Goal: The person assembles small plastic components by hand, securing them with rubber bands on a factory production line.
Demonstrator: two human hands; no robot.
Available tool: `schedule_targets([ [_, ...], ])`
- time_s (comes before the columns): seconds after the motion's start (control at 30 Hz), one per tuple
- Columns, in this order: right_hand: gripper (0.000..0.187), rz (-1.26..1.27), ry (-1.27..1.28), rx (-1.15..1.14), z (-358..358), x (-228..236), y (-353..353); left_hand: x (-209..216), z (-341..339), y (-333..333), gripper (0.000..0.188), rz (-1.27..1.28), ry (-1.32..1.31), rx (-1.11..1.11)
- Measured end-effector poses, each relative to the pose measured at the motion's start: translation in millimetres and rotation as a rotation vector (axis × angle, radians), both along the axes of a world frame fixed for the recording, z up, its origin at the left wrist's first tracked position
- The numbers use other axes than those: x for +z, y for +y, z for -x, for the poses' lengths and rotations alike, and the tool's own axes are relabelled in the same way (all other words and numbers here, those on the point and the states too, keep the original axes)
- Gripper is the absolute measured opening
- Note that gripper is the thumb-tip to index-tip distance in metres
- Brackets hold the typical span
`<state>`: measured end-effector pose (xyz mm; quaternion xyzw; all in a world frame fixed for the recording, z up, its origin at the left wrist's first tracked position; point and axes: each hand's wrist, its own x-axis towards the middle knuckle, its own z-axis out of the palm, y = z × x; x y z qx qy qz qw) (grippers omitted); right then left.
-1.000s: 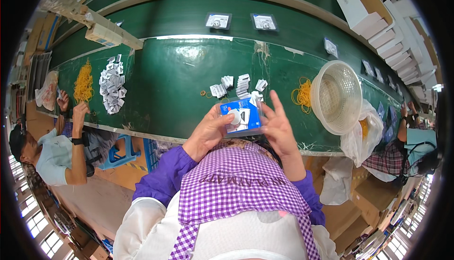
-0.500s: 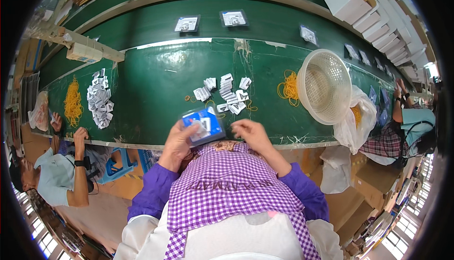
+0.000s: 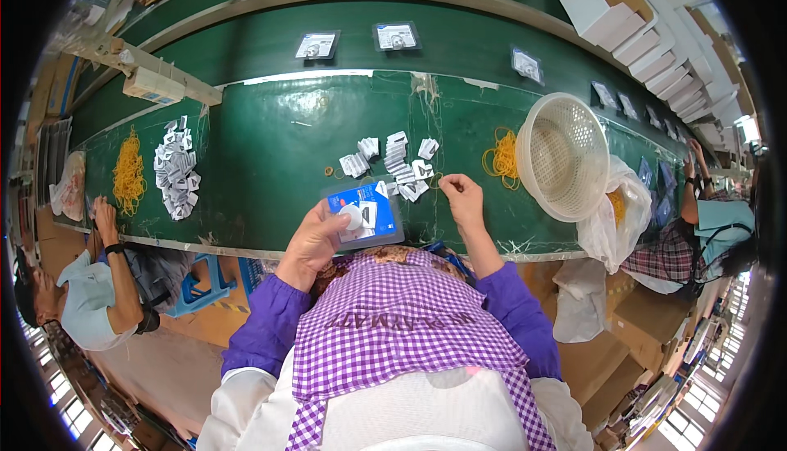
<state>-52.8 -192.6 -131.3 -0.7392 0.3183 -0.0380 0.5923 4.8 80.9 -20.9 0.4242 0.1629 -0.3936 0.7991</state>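
L hand grips a blister pack w/ blue card and a white round item under clear plastic, thumb on its face, held just above the near edge of the green table. R hand sits at 3 o'clock of the pack, apart from it, fingers curled narrow, pinching at the table surface; can't tell if it holds anything. Small white folded pieces lie in a loose pile at 12 o'clock of the pack, close to both hands. Yellow rubber bands at 1 o'clock of the R hand, touching a white mesh basket tilted on its side. At 9 o'clock, well apart, a 2nd white pile and more yellow bands, near a co-worker's hand. More packs rest on the far belt at 12.
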Motion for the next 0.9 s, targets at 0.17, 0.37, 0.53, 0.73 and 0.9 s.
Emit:
schedule_targets([
  [0.17,0.006,-0.671,-0.224,0.077,4,78,11,14,-3,-23,0.063,0.158,0.011,-0.149],
  [0.37,0.007,-1.055,-0.187,0.169,5,119,29,15,-3,-58,0.065,0.246,-0.037,-0.321],
  [0.53,0.007,-0.895,-0.101,0.121,11,118,28,16,-5,-54,0.059,0.281,0.035,-0.351],
  [0.73,0.011,-1.354,-0.253,0.041,18,126,14,5,-7,-40,0.053,0.371,0.055,-0.216],
  [0.9,0.022,-1.315,0.201,0.434,35,124,10,-17,-34,-21,0.037,0.266,0.156,0.211],
])
